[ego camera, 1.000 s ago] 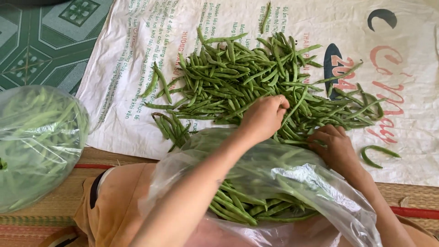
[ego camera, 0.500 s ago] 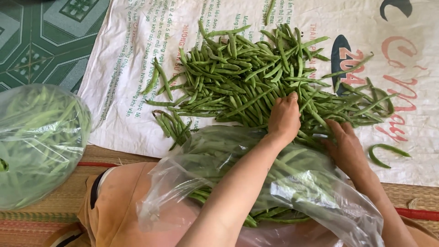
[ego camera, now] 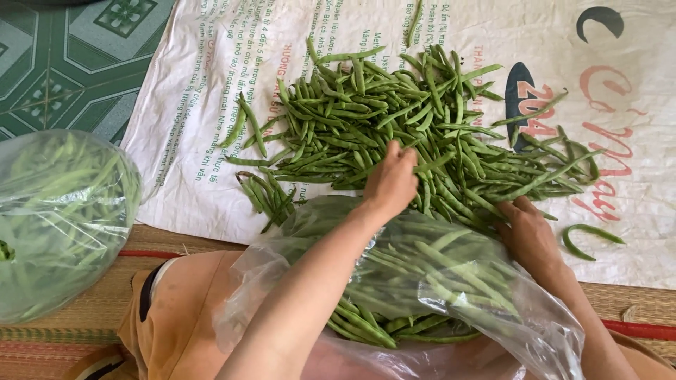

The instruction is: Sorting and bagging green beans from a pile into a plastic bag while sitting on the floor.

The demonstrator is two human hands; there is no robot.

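Two hands: both on the heap of long green beans (ego camera: 422, 134) spread on a white printed woven sack (ego camera: 211, 105).
Left hand (ego camera: 391, 179): fingers curled together into beans at its 12 o'clock.
Right hand (ego camera: 528, 232): fingers buried among beans, grip unclear.
Clear plastic bag of beans (ego camera: 422, 281): at 6 o'clock of both hands.

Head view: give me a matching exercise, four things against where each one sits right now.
Things:
1. left hand
2. right hand
3. tied bag
4. stray bean

Places:
A. far left, on the mat
B. alone on the sack, right of the pile
C. on the bean pile, fingers in the beans
D. at the open bag's right edge

Pairs: 1-C, 2-D, 3-A, 4-B
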